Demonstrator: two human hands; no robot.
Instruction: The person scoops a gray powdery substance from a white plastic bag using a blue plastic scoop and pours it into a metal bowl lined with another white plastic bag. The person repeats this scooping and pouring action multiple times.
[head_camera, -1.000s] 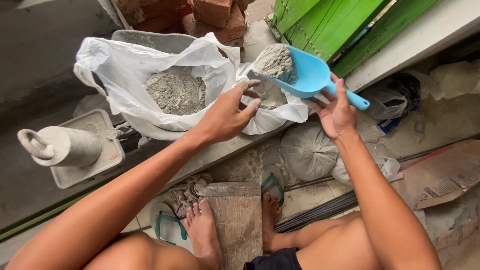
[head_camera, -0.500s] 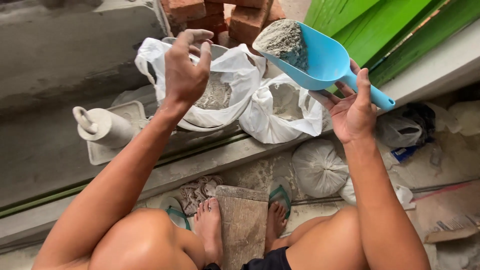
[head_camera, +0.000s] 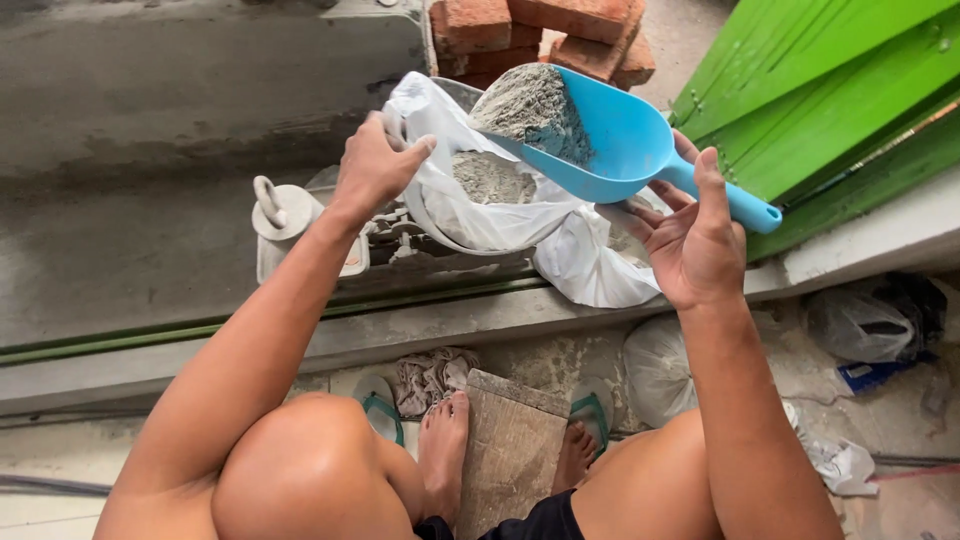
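over the concrete ledge (head_camera: 150, 250), right hand (head_camera: 690, 235) pinches the blue scoop (head_camera: 610, 140); left hand (head_camera: 375, 165) grips the bag rim (head_camera: 415, 105).

Looks to me like small building-work spot beside house, semi-outdoors. Rough grey cement ledge (head_camera: 150, 150) runs across far side, dust-stained. Stack of red bricks (head_camera: 560, 30) at far centre. Green wooden shutter (head_camera: 830, 90) leaning far right. I see white plastic bags of grey powder (head_camera: 480, 200) on ledge, cast cement piece with loop handle (head_camera: 285, 215) at left. Tied sacks (head_camera: 655, 365) and crumpled bags on dusty tiled floor (head_camera: 880, 420), near right.
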